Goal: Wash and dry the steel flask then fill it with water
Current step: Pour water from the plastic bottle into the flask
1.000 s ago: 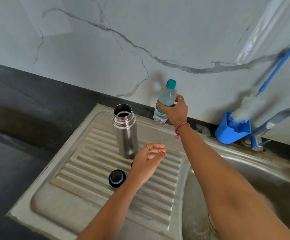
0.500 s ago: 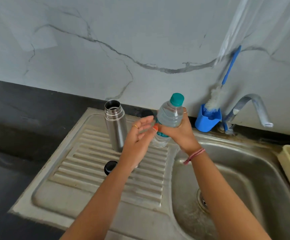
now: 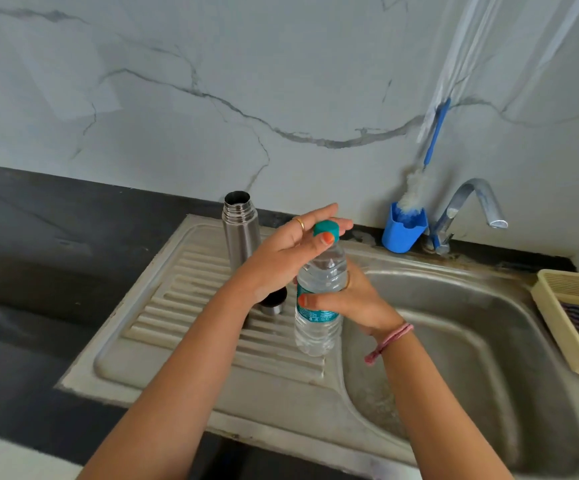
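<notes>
At the far left of the drainboard (image 3: 184, 341) the steel flask (image 3: 241, 230) stood upright with its mouth open and nothing in it that could be made out. Its long axis ran straight up, so any pour would have to come from above. Near its base, partly hidden behind the left wrist, lay the flask's dark cap (image 3: 274, 301) on the ribs.

Just right of the flask, the left hand (image 3: 286, 251) was at the teal cap (image 3: 326, 231) of a plastic water bottle (image 3: 319, 299). Its thumb pressed the cap's near side while the fingers reached loosely round the far side, a light pinch that looked like the start of unscrewing. The bottle was held nearly upright, leaning a little to the right at the top, above the drainboard's right edge.

The right hand (image 3: 353, 303) was wrapped round the bottle's labelled middle, thumb on the near face. By my judgement the flask lay to the left and slightly farther than the bottle, and the left hand was the nearer one to it, so once uncapped the bottle would need to travel left and tip over the flask's mouth.

Further right were the sink basin (image 3: 471, 341), a blue holder (image 3: 404, 233) with a bottle brush (image 3: 416, 192), the tap (image 3: 471, 206), and a cream tray (image 3: 558, 306) at the edge.
</notes>
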`<state>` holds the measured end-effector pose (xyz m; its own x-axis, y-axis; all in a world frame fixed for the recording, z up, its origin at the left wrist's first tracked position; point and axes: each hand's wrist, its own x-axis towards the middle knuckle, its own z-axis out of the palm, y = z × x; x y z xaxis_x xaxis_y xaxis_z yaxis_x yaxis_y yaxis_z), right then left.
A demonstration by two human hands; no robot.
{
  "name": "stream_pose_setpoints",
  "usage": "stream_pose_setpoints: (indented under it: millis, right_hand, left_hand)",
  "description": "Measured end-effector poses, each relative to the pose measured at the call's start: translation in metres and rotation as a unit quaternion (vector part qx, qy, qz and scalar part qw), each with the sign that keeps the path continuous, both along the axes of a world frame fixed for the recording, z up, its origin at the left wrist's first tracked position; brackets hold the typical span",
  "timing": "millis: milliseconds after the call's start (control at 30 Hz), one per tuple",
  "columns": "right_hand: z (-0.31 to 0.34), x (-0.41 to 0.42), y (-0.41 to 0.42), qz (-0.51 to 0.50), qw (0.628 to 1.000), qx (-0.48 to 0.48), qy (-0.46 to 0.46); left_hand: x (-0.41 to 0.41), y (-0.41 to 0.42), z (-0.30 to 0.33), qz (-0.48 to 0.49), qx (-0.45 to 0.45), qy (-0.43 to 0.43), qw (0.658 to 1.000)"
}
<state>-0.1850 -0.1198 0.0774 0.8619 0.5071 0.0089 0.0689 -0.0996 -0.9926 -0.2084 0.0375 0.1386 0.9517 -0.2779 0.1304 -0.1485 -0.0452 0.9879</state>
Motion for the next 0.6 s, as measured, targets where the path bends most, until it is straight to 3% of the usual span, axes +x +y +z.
stream_pose_setpoints:
  millis: [300, 500, 600]
  right_hand:
    - [-0.007, -0.023, 0.021, -0.115, 0.993, 0.004, -0.031]
    - [-0.010, -0.037, 0.029, -0.189, 0.980, -0.025, -0.060]
    - [-0.008, -0.045, 0.033, -0.173, 0.980, -0.049, -0.081]
  left_hand:
    - [-0.017, -0.009, 0.001, 0.112, -0.015, 0.008, 0.994]
    - [-0.021, -0.020, -0.005, 0.303, -0.049, -0.014, 0.951]
    - [-0.020, -0.024, 0.001, 0.316, -0.030, -0.036, 0.948]
